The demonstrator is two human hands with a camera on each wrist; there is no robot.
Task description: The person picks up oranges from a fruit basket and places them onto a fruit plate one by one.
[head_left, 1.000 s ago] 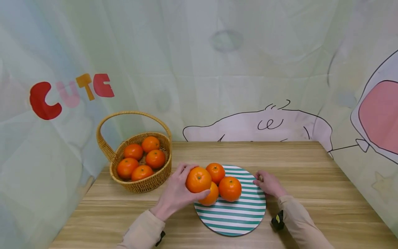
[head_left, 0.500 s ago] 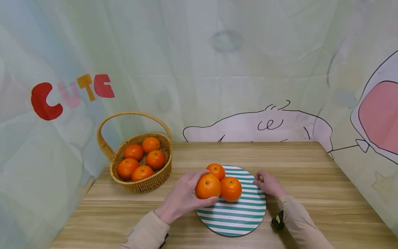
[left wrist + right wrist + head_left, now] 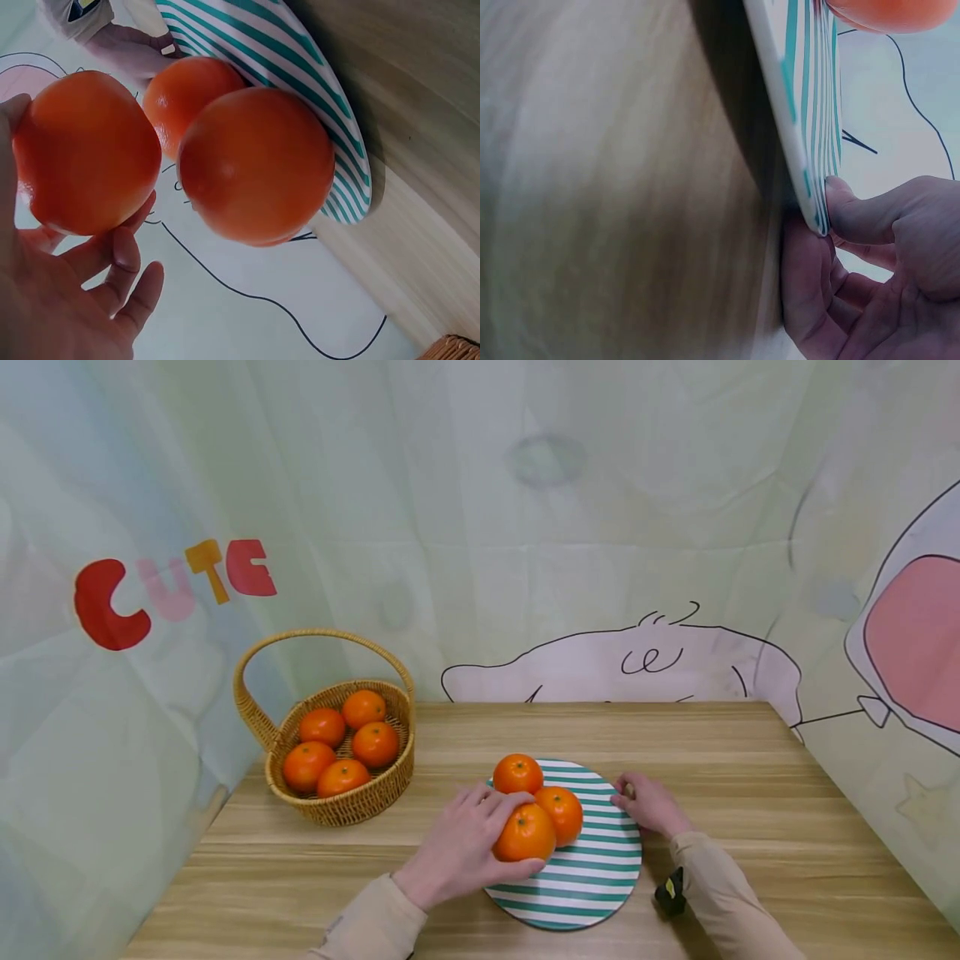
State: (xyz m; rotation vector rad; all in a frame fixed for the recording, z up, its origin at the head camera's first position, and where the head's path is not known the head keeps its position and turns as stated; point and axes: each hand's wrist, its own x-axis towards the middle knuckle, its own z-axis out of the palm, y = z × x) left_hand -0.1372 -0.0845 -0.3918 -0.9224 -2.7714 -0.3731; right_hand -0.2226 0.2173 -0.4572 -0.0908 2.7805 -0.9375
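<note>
My left hand [image 3: 461, 847] holds an orange [image 3: 525, 832] over the left part of a flat round plate [image 3: 570, 906] with green and white stripes. Its fingers and thumb curl round the fruit, as the left wrist view shows. Two other oranges, one at the back [image 3: 517, 774] and one nearer the middle [image 3: 564, 814], lie on the plate. Another orange [image 3: 255, 165] shows close by in the left wrist view; the held fruit and hand hide it in the head view. My right hand [image 3: 651, 803] pinches the plate's right edge, thumb on top [image 3: 847, 210] and fingers beneath.
A wicker basket [image 3: 352, 810] with a tall arched handle stands at the back left, with several oranges [image 3: 343, 777] inside. The wooden table [image 3: 750, 777] is bordered by printed cloth walls [image 3: 480, 527] at the back and sides.
My left hand has carried its orange to the right and toward me, over the plate, now overlapping the middle orange in the head view. The right hand and plate have stayed put.
</note>
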